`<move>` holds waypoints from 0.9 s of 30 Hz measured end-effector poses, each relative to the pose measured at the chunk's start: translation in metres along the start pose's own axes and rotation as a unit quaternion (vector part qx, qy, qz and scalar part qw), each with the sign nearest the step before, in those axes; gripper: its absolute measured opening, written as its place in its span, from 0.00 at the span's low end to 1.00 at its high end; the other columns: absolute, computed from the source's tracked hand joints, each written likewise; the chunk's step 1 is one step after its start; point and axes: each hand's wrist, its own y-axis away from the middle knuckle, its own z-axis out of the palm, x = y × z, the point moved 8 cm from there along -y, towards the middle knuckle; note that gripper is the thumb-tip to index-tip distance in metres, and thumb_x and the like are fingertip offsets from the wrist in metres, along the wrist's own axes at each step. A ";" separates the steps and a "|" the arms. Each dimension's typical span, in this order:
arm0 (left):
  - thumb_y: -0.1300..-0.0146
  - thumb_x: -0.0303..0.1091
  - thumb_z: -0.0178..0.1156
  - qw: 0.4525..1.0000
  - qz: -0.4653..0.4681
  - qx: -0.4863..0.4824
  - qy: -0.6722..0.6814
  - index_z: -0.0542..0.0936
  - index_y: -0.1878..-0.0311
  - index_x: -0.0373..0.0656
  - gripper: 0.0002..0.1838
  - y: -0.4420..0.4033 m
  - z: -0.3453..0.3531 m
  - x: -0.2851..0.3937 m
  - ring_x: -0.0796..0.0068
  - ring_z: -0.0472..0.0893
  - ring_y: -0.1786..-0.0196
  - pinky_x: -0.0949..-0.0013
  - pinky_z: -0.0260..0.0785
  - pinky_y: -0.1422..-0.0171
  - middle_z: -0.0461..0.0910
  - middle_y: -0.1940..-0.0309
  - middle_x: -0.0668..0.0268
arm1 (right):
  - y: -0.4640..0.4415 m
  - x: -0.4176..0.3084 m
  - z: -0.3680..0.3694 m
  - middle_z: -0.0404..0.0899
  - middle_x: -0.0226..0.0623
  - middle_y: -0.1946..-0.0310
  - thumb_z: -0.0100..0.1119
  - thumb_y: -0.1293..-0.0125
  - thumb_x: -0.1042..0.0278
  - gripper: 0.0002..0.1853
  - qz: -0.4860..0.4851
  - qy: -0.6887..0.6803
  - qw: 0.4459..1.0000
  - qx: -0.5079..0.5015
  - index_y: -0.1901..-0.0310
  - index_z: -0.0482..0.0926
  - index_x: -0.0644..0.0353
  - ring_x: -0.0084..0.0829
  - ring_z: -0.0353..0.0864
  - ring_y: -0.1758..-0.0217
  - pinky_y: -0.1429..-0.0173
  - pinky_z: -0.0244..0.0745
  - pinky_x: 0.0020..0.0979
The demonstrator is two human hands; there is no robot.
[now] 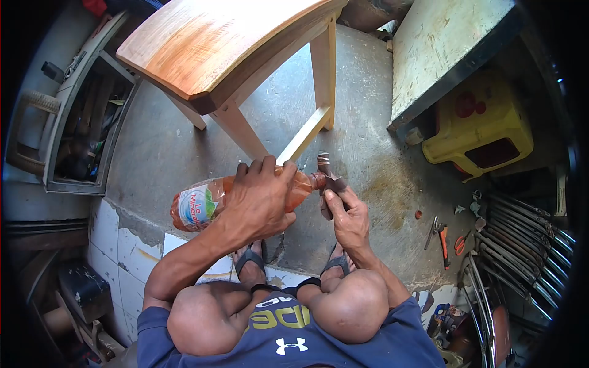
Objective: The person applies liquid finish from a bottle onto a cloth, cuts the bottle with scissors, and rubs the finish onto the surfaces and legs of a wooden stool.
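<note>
My left hand [259, 199] is wrapped round a plastic bottle [197, 205] with a "Le Minerale" label and reddish-brown liquid inside. The bottle lies nearly level in the air, its neck pointing right. At its mouth, my right hand [350, 221] pinches a dark brown rag [335, 183] between thumb and fingers. The rag seems to touch the bottle's mouth; whether liquid is flowing out cannot be made out. Just beyond both hands stands a wooden table or stool [196, 52], with an orange-brown, partly glossy top and paler bare-looking legs.
An orange-handled cutter [443, 246] and orange scissors [459, 246] lie on the concrete floor [392, 190] at right. Behind them are a yellow plastic stool [491, 126] and stacked metal chair frames [521, 245]. A glass-fronted cabinet [54, 141] stands left.
</note>
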 end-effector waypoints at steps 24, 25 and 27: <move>0.54 0.41 0.79 0.997 -0.015 -0.005 -0.078 0.76 0.39 0.33 0.39 -0.006 -0.004 0.006 0.43 0.85 0.51 0.43 0.75 0.41 0.80 0.55 0.44 | -0.006 0.036 0.008 0.81 0.23 0.71 0.64 0.20 0.62 0.14 0.044 -0.038 0.998 -0.011 0.60 0.87 0.65 0.14 0.72 0.69 0.65 0.67 0.23; 0.54 0.41 0.79 0.997 -0.015 -0.005 -0.078 0.76 0.39 0.33 0.39 -0.004 -0.004 0.006 0.43 0.85 0.51 0.43 0.75 0.41 0.80 0.55 0.44 | -0.005 0.034 0.009 0.81 0.23 0.71 0.64 0.20 0.62 0.14 0.044 -0.038 0.998 -0.011 0.60 0.87 0.65 0.14 0.72 0.69 0.65 0.67 0.23; 0.54 0.43 0.78 0.998 -0.027 -0.010 -0.047 0.76 0.39 0.35 0.39 -0.001 -0.004 0.002 0.42 0.85 0.51 0.43 0.75 0.41 0.80 0.55 0.45 | -0.006 0.027 0.010 0.80 0.22 0.70 0.63 0.20 0.62 0.14 0.026 -0.012 1.000 -0.007 0.59 0.87 0.65 0.14 0.73 0.68 0.65 0.68 0.24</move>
